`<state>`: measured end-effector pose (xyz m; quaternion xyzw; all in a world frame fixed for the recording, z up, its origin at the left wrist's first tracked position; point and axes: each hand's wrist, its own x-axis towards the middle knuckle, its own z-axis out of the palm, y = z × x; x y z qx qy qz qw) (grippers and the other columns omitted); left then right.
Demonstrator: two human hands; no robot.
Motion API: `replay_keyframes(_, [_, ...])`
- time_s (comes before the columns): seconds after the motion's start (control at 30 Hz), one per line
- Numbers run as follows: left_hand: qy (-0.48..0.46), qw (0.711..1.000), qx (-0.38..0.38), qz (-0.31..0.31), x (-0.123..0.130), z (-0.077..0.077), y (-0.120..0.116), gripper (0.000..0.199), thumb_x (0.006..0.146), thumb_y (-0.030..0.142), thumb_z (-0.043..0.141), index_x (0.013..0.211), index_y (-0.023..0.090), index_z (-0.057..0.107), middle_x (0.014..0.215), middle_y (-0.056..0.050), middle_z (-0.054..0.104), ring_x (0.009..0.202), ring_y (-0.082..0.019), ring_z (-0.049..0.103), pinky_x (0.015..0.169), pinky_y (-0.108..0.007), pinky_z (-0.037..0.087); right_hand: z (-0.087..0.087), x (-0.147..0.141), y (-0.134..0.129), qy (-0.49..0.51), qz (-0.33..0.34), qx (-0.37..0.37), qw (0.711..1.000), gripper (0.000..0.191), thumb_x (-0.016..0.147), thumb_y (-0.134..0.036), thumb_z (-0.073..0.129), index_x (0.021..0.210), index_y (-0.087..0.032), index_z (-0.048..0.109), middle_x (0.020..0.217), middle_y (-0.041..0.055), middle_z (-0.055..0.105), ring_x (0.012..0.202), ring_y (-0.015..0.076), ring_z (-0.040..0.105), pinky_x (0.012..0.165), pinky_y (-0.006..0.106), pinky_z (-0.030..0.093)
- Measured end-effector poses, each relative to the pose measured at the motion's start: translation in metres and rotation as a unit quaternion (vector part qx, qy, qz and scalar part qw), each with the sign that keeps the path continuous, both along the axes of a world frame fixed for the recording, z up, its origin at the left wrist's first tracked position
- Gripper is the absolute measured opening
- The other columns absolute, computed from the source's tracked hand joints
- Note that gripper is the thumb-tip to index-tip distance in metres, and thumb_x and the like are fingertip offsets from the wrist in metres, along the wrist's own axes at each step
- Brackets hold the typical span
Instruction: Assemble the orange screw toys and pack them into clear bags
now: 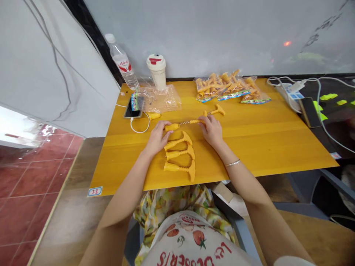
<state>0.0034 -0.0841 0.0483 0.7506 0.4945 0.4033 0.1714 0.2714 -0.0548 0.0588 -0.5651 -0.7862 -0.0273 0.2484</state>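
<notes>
My left hand (160,136) is closed around a yellow plastic sleeve (172,127). My right hand (211,129) pinches the yellow handle part of a corkscrew (195,121). A thin metal spiral (184,123) shows between the two parts, with its left end close to the sleeve. Nearer to me, three yellow corkscrews (179,154) lie in a stack of rows, each with its T-shaped handle to the right. Just beyond my right hand lies another yellow T-shaped handle (218,110). A loose yellow sleeve (154,116) rests beyond my left hand.
Bags of yellow parts (213,88) lie along the back of the wooden table (266,147). At the back left are a water bottle (123,64), a lidded cup (158,74), an opened plastic bag (169,101) and a phone (130,112) on a cable. A power strip (291,94) sits right.
</notes>
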Motion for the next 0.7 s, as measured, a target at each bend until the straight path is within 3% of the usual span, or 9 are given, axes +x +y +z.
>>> replay_keyframes(0.33, [-0.052, 0.999, -0.002, 0.009, 0.003, 0.005, -0.002, 0.022, 0.09, 0.03, 0.059, 0.109, 0.021, 0.054, 0.108, -0.008, 0.06, 0.1, -0.021, 0.059, 0.083, -0.034, 0.052, 0.005, -0.006, -0.004, -0.025, -0.008, -0.003, 1.0, 0.04, 0.104, -0.039, 0.035, 0.125, -0.022, 0.065, 0.111, 0.0143, 0.062, 0.102, 0.0271, 0.055, 0.083, 0.037, 0.041])
replay_keyframes(0.57, [-0.005, 0.999, 0.015, -0.037, 0.01, 0.009, -0.007, 0.019, 0.092, 0.026, 0.056, 0.111, 0.021, 0.056, 0.11, -0.009, 0.063, 0.106, -0.023, 0.06, 0.093, -0.038, 0.049, 0.009, -0.026, -0.018, -0.068, 0.059, 0.013, 0.996, 0.045, 0.105, -0.044, 0.032, 0.119, -0.022, 0.068, 0.101, 0.0135, 0.064, 0.097, 0.0256, 0.056, 0.084, 0.037, 0.037])
replay_keyframes(0.7, [-0.022, 0.999, -0.007, -0.037, 0.007, 0.01, -0.006, 0.022, 0.093, 0.03, 0.056, 0.112, 0.021, 0.059, 0.112, -0.009, 0.066, 0.108, -0.024, 0.061, 0.096, -0.04, 0.048, 0.009, -0.024, -0.019, -0.065, 0.104, 0.002, 0.992, 0.054, 0.102, -0.054, 0.034, 0.128, -0.017, 0.062, 0.101, 0.0152, 0.066, 0.095, 0.0278, 0.058, 0.085, 0.039, 0.039])
